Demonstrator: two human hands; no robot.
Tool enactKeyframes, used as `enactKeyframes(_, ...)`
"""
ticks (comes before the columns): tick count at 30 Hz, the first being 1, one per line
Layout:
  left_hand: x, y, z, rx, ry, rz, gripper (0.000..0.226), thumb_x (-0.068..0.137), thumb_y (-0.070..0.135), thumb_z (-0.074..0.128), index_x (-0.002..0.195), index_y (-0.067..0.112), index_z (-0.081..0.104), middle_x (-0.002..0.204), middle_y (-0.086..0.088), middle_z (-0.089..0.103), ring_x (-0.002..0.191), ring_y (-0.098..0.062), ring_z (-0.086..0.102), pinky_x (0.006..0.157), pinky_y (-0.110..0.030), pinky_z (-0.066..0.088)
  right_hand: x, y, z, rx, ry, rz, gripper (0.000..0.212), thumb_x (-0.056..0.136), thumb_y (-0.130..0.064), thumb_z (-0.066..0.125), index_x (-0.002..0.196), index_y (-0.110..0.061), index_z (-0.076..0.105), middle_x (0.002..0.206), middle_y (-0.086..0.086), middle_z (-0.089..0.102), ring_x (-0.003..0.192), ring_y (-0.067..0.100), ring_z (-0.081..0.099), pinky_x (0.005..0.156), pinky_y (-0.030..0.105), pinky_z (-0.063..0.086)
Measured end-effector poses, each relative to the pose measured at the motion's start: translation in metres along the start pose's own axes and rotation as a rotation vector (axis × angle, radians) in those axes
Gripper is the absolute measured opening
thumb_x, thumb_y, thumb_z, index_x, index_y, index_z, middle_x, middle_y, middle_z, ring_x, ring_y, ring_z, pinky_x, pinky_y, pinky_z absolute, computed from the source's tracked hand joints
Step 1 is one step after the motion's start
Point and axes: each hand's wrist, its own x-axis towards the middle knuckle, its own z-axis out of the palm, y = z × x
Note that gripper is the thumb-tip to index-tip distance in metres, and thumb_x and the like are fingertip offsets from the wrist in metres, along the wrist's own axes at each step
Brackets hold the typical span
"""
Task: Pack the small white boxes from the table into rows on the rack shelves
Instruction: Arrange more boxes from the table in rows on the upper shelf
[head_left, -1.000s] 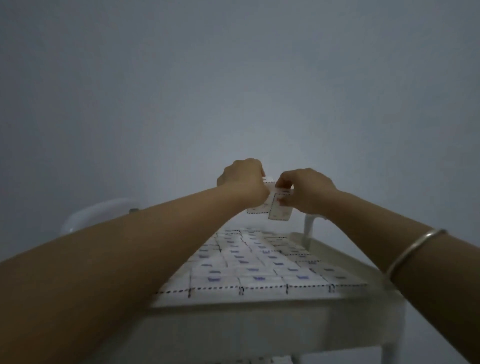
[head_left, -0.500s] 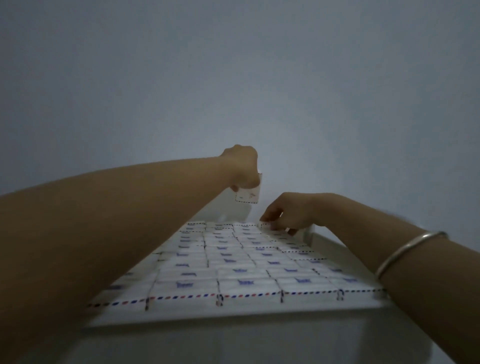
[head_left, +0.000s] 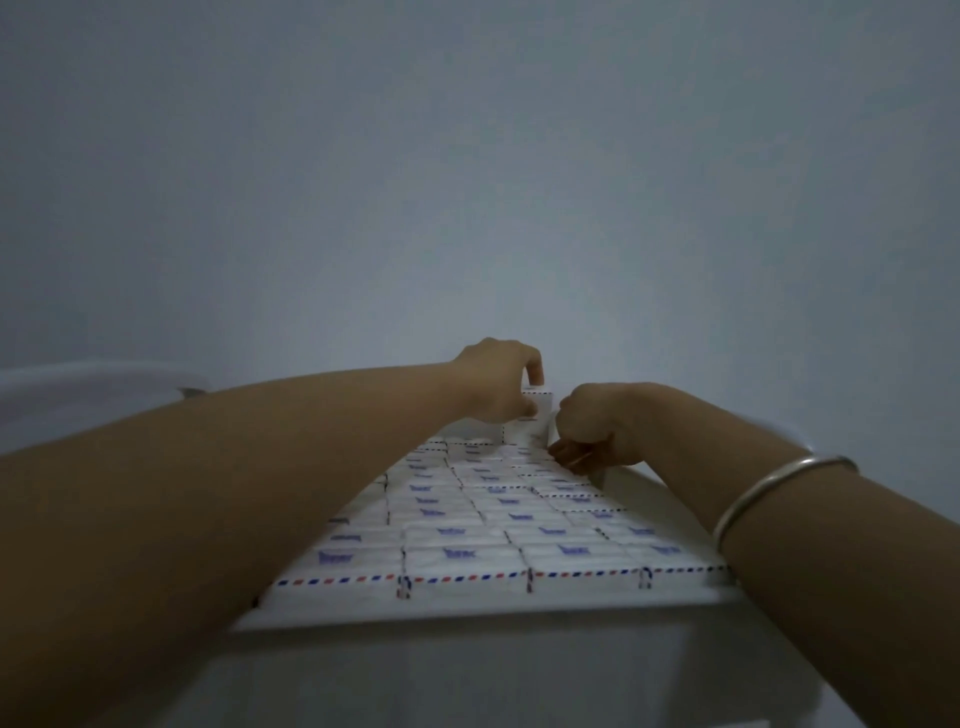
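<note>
Both bare arms stretch out to the far end of the top shelf (head_left: 467, 616).
The left hand (head_left: 498, 382) pinches an upright white box (head_left: 540, 415) there, one finger on its top. The right hand (head_left: 592, 431), just right of it, is curled knuckles-up, fingertips down at the shelf's far right corner; its hold is unclear. A bangle (head_left: 753, 493) circles that wrist.

The boxes (head_left: 467, 525) are white, each edged with a dashed red-and-blue border and stamped on top with a small blue-purple mark. The shelf (head_left: 467, 616) under them is plain white. The bangle (head_left: 748, 491) is silver, the wall (head_left: 467, 156) a flat pale grey-blue.
</note>
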Motion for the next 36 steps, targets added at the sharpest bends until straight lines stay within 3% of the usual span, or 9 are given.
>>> enactKeyframes(3, 0.000, 0.002, 0.000, -0.013, 0.000, -0.001, 0.032, 0.090, 0.031, 0.066, 0.120, 0.022, 0.059, 0.124, -0.002, 0.057, 0.110, -0.020, 0.052, 0.083, -0.028, 0.039, -0.001, 0.000, 0.001, 0.038, 0.048, -0.007, 0.032, 0.098, 0.004, 0.036, 0.127, -0.003, 0.046, 0.093, 0.013, 0.067, 0.067, 0.016, 0.065, 0.049, 0.027, 0.053)
enactKeyframes(7, 0.000, 0.003, 0.002, -0.016, -0.055, -0.007, 0.032, 0.094, 0.030, 0.060, 0.124, 0.021, 0.058, 0.129, -0.005, 0.055, 0.116, -0.022, 0.052, 0.088, -0.029, 0.040, 0.000, 0.000, 0.002, 0.047, 0.079, -0.006, 0.044, 0.098, 0.005, 0.033, 0.141, -0.003, 0.038, 0.109, 0.014, 0.066, 0.072, 0.015, 0.064, 0.050, 0.026, 0.052)
enactKeyframes(10, -0.002, 0.002, 0.003, 0.003, -0.133, -0.032, 0.034, 0.095, 0.030, 0.058, 0.128, 0.021, 0.056, 0.130, -0.007, 0.055, 0.115, -0.023, 0.054, 0.092, -0.031, 0.045, 0.001, 0.000, 0.003, 0.024, 0.083, -0.016, 0.043, 0.099, 0.003, 0.030, 0.140, -0.002, 0.040, 0.114, 0.016, 0.065, 0.066, 0.015, 0.060, 0.057, 0.026, 0.054)
enactKeyframes(14, -0.004, 0.004, 0.007, 0.045, -0.221, -0.062, 0.037, 0.092, 0.028, 0.062, 0.127, 0.018, 0.056, 0.123, -0.006, 0.058, 0.106, -0.022, 0.060, 0.080, -0.027, 0.049, 0.000, 0.000, 0.003, 0.031, 0.071, -0.030, 0.040, 0.100, 0.002, 0.030, 0.137, 0.001, 0.046, 0.113, 0.017, 0.064, 0.067, 0.018, 0.059, 0.067, 0.030, 0.056)
enactKeyframes(18, -0.006, 0.009, 0.009, 0.157, -0.132, -0.049, 0.044, 0.091, 0.037, 0.061, 0.128, 0.014, 0.058, 0.123, -0.005, 0.060, 0.110, -0.023, 0.057, 0.086, -0.031, 0.049, -0.004, -0.002, 0.003, -0.002, 0.046, -0.045, 0.037, 0.100, 0.003, 0.032, 0.133, 0.002, 0.050, 0.121, 0.018, 0.063, 0.069, 0.019, 0.059, 0.080, 0.033, 0.056)
enactKeyframes(21, -0.010, 0.010, 0.005, 0.126, -0.028, 0.003, 0.047, 0.089, 0.023, 0.059, 0.134, 0.015, 0.051, 0.131, -0.004, 0.052, 0.116, -0.023, 0.051, 0.093, -0.035, 0.047, -0.005, -0.004, 0.003, -0.051, 0.029, -0.049, 0.036, 0.100, 0.002, 0.033, 0.131, 0.001, 0.051, 0.119, 0.017, 0.064, 0.082, 0.023, 0.063, 0.082, 0.034, 0.057)
enactKeyframes(26, -0.013, 0.013, 0.008, 0.140, -0.161, -0.025, 0.030, 0.088, 0.015, 0.058, 0.117, 0.013, 0.068, 0.115, -0.006, 0.067, 0.103, -0.024, 0.061, 0.091, -0.037, 0.053, -0.007, -0.003, 0.004, -0.172, -0.028, -0.033, 0.039, 0.098, 0.004, 0.037, 0.135, -0.001, 0.049, 0.125, 0.017, 0.062, 0.104, 0.026, 0.065, 0.087, 0.035, 0.056)
enactKeyframes(31, -0.012, 0.017, 0.009, 0.193, -0.233, -0.031, 0.030, 0.091, 0.015, 0.055, 0.118, 0.009, 0.067, 0.115, -0.008, 0.068, 0.104, -0.024, 0.062, 0.091, -0.034, 0.053, -0.009, -0.001, 0.005, -0.287, -0.054, -0.032, 0.042, 0.096, 0.005, 0.039, 0.136, -0.004, 0.049, 0.124, 0.015, 0.061, 0.084, 0.020, 0.060, 0.068, 0.029, 0.056)
enactKeyframes(36, -0.030, 0.032, -0.018, 0.149, -0.194, -0.022, 0.031, 0.095, 0.020, 0.053, 0.122, 0.014, 0.065, 0.122, -0.004, 0.066, 0.107, -0.022, 0.061, 0.095, -0.034, 0.051, -0.030, -0.006, 0.002, -0.279, 0.024, -0.101, 0.039, 0.100, -0.003, 0.036, 0.138, 0.000, 0.044, 0.121, 0.014, 0.062, 0.090, 0.024, 0.062, 0.087, 0.037, 0.056)
